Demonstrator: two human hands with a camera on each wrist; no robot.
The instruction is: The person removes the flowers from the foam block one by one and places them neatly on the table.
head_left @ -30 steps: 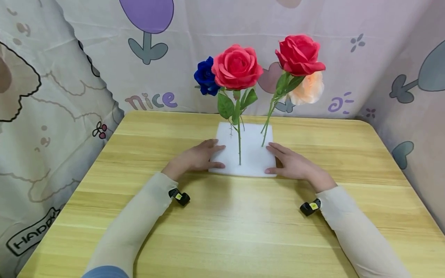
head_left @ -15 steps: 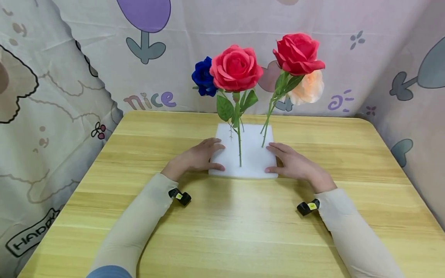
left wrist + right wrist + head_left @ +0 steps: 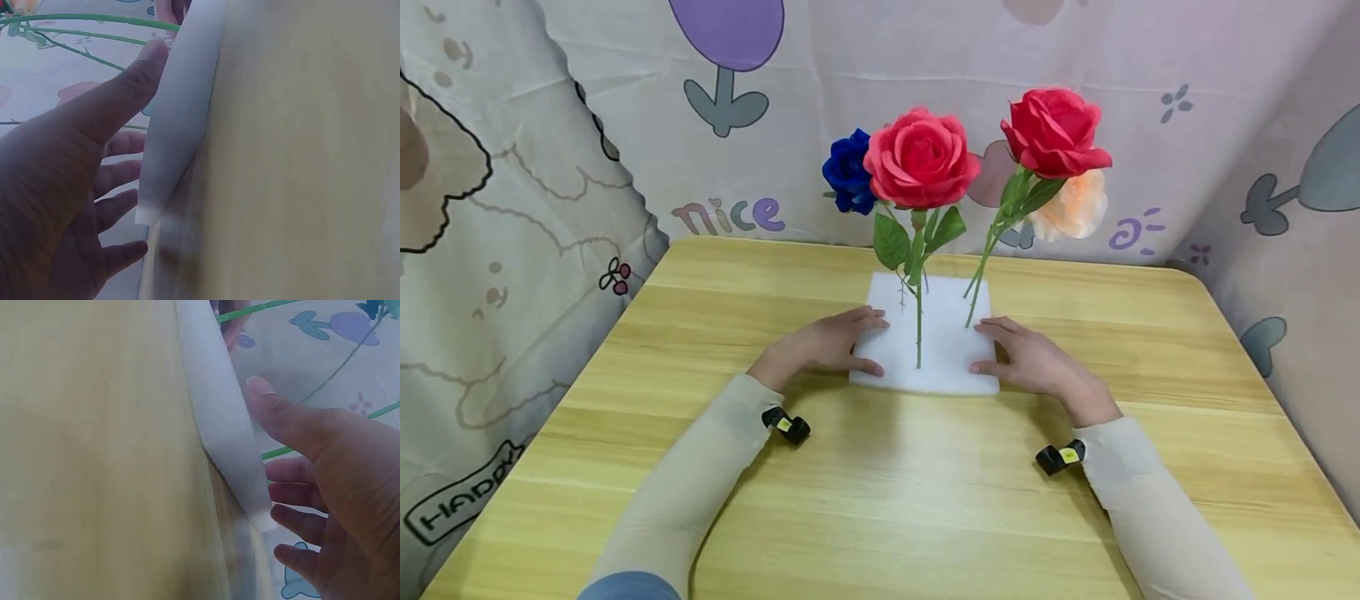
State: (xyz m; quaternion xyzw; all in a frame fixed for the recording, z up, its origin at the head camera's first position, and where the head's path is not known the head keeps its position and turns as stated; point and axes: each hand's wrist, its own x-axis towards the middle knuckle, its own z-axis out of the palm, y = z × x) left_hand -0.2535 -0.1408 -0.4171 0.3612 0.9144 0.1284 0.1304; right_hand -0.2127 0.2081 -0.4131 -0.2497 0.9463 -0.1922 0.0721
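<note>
A white foam block (image 3: 947, 333) lies on the table with several artificial roses stuck in it. My left hand (image 3: 831, 340) rests at its left side, thumb and fingertips over the edge; in the left wrist view its thumb (image 3: 134, 84) lies along the top edge. At the right side my right hand (image 3: 1030, 357) touches the block, its fingers (image 3: 300, 522) spread loosely in the right wrist view. Between the hands stands a coral-red rose (image 3: 922, 158), upright. A blue rose (image 3: 848, 171) is partly hidden behind it. Another red rose (image 3: 1056, 133) leans right, overlapping a peach rose (image 3: 1071, 207).
The wooden table (image 3: 880, 500) extends in front of the block and to both sides. A patterned cloth (image 3: 820, 50) hangs behind it and along both sides. Small black cameras are strapped to the left wrist (image 3: 786, 425) and the right wrist (image 3: 1060, 457).
Both hands stay at the sides of the block. The whole head view has shifted slightly, so roses and block appear a little lower; nothing is taken hold of or let go.
</note>
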